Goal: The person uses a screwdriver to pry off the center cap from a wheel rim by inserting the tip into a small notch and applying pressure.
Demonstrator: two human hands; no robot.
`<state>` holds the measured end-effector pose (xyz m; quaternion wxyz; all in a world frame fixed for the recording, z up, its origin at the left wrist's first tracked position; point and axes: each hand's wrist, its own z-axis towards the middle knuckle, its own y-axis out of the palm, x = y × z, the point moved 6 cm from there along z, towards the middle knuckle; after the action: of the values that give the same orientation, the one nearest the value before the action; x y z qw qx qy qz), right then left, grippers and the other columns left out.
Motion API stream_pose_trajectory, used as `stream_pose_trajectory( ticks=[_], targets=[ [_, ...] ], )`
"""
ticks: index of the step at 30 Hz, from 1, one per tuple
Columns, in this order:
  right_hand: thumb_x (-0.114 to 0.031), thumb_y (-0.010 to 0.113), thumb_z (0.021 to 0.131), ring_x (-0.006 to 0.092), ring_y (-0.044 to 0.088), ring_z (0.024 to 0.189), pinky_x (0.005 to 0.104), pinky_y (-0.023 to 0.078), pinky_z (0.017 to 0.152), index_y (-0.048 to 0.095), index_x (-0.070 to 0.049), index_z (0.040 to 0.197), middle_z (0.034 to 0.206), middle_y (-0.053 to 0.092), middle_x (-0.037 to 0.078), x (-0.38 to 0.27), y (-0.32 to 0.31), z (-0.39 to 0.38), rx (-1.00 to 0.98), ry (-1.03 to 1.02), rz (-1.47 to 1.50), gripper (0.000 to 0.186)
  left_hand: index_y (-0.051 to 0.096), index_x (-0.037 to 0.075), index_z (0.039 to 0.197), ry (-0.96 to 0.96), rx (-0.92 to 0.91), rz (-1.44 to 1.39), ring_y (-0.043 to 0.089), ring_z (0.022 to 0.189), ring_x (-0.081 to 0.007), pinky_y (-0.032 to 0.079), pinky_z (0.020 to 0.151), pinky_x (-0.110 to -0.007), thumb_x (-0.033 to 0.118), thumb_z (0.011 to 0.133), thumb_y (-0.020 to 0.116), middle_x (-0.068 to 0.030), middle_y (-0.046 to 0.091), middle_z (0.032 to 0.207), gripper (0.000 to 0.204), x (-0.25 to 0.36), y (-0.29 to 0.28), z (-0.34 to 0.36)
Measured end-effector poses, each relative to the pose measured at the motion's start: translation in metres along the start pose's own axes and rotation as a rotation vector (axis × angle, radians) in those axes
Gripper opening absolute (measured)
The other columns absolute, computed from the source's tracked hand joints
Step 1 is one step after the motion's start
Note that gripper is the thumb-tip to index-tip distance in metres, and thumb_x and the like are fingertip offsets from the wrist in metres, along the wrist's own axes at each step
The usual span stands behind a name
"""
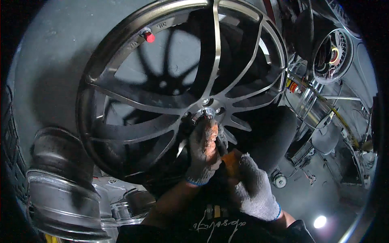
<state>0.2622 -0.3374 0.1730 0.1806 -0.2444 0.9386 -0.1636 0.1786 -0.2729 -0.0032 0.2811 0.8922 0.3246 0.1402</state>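
A large dark grey alloy wheel rim [216, 44] with thin curved spokes fills the middle of the view, a red-capped valve [149, 36] on its upper left. My left hand [202, 150], in a grey-white knit glove with orange coating, reaches up to the hub. Its fingers are bunched together at the bright metal centre bore [208, 112], and what they pinch is hidden. Lower right of it, my right hand [257, 188] is closed, in a matching glove. An orange patch [231, 163] shows at its fingers; whether this is coating or a held piece is unclear.
Bare silver wheel barrels [65, 198] stack at the lower left, with more rims [137, 202] beside them. Another wheel [333, 56] sits at the upper right, near a spray can [293, 86] and cables. A small caster [279, 180] is on the grey floor [300, 202] at right.
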Motion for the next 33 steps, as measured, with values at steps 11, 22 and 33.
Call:
stream_pose_trajectory(
  ticks=[11, 22, 33],
  targets=[
    [-0.026, 0.062, 0.096, 0.0178, 0.063, 0.081, 0.0291, 0.052, 0.065, 0.050, 0.001, 0.136, 0.108, 0.064, 0.013, 0.029, -0.009, -0.008, 0.049, 0.396, 0.603, 0.050, 0.057, 0.005, 0.124, -0.227, -0.037, -0.421, 0.066, 0.091, -0.0195, 0.055, 0.079, -0.037, 0.026, 0.101, 0.055, -0.0056, 0.066, 0.106, 0.032, 0.009, 0.023, 0.007],
    [-0.015, 0.061, 0.096, 0.0182, 0.064, 0.075, 0.0297, 0.052, 0.060, 0.048, -0.003, 0.139, 0.106, 0.064, 0.013, 0.031, -0.001, -0.014, -0.039, 0.464, 0.904, 0.047, 0.059, 0.011, 0.118, -0.143, 0.091, -0.473, 0.064, 0.083, -0.0198, 0.055, 0.070, -0.040, 0.031, 0.101, 0.056, -0.0040, 0.064, 0.098, 0.027, 0.010, 0.028, 0.002],
    [-0.019, 0.060, 0.098, 0.0121, 0.054, 0.066, 0.0252, 0.043, 0.054, 0.038, -0.007, 0.147, 0.098, 0.059, 0.008, 0.009, 0.003, -0.016, -0.009, 0.617, 0.926, 0.055, 0.057, 0.008, 0.112, -0.098, -0.032, -0.189, 0.064, 0.080, -0.0237, 0.054, 0.072, -0.038, 0.040, 0.103, 0.045, -0.0080, 0.064, 0.094, 0.036, -0.005, 0.014, 0.009]
  ],
)
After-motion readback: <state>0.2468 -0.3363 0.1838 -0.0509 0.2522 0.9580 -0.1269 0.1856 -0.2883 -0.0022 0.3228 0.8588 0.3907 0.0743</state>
